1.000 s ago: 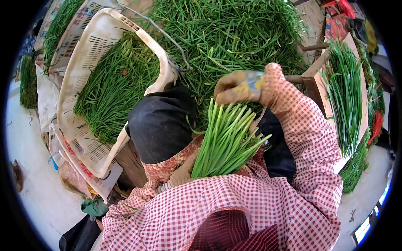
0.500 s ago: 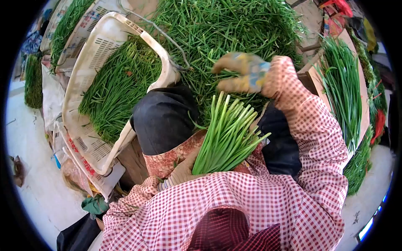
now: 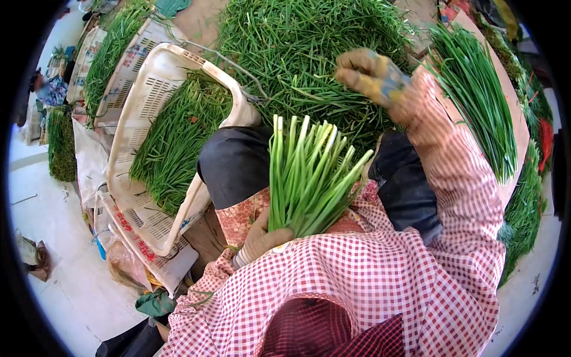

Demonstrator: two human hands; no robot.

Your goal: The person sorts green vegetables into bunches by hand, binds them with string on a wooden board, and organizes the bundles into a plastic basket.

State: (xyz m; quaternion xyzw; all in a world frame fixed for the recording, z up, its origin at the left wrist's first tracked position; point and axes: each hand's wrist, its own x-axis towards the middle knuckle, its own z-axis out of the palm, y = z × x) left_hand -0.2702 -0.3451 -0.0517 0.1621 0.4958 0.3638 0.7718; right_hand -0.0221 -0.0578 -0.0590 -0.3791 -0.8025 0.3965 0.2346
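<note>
My left hand [image 3: 266, 239], in a pale work glove, is closed around a bunch of garlic chives [image 3: 309, 184] against my lap. The white-green stem ends point up and away from me, slightly fanned out. My right hand [image 3: 370, 76], gloved in tan with a blue and yellow cuff, hovers above the right part of a large loose heap of chives [image 3: 315, 35]. Its fingers are bent but apart from the thumb, and nothing shows between them. The lower ends of the held bunch are hidden by my checked sleeve and front.
A white plastic basket [image 3: 122, 134] lies tilted at my left with cut chives [image 3: 178, 149] in it. Long chives [image 3: 476, 98] lie on a board [image 3: 518, 128] at my right. More crates and bundles stand at far left. My knees flank the bunch.
My right hand has moved right and slightly up, away from the stem ends. The bunch in my left hand now stands more upright. The whole view has shifted a little.
</note>
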